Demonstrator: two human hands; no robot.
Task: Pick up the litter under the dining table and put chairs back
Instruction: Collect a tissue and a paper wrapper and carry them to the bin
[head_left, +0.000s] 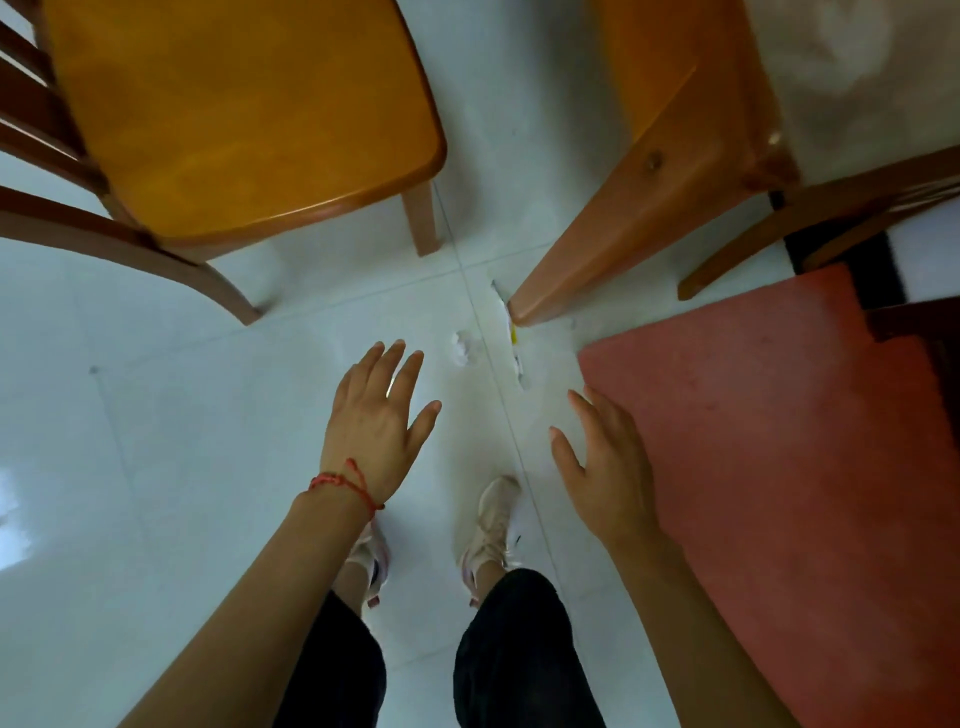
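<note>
A small crumpled white paper (464, 349) lies on the white tiled floor just ahead of my feet. A thin strip of wrapper litter (511, 332) with a yellow patch lies beside the foot of the dining table's wooden leg (613, 228). My left hand (376, 421), with a red string at the wrist, hovers open above the floor, a little short of the crumpled paper. My right hand (605, 467) is open too, spread beside the edge of a red seat (779, 467). A wooden chair (239, 119) with an orange seat stands at the upper left, pulled away from the table.
The table top (852, 78) with a pale cloth fills the upper right corner. A second chair's dark wooden legs (810, 228) show under it. My two feet in light shoes (491, 525) stand on the tiles between the chair and the red seat.
</note>
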